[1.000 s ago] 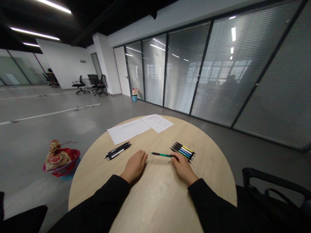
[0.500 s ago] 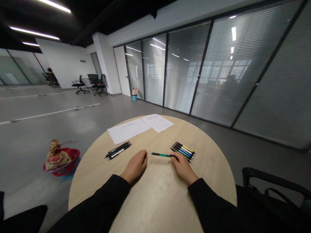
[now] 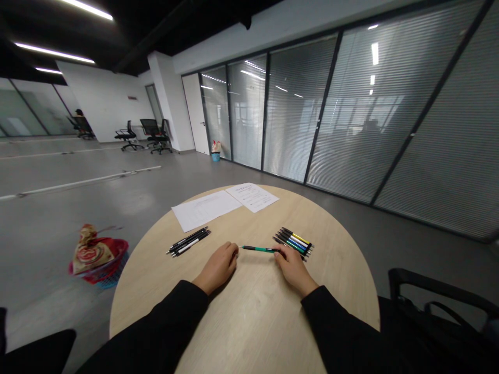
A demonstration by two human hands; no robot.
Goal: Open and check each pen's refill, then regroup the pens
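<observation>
A green pen (image 3: 259,250) with a black grip lies across the gap between my hands, tip pointing left. My right hand (image 3: 291,266) pinches its back end between thumb and fingers. My left hand (image 3: 219,265) is closed, its fingertips right at the pen's tip. Whatever those curled fingers hold, if anything, is hidden. Just beyond my right hand lies a row of several pens (image 3: 297,242) with yellow, white, blue and green barrels. A group of black and white pens (image 3: 189,242) rests left of my left hand.
Both hands are over a round wooden table (image 3: 249,322). Two printed sheets, a left one (image 3: 206,209) and a right one (image 3: 253,197), lie at its far edge. A basket (image 3: 105,267) with a paper bag stands on the floor at left. A black chair (image 3: 440,291) is at right.
My left hand has moved slightly right, bringing its fingertips to the tip of the green pen. My right hand and the pen are nearly unmoved.
</observation>
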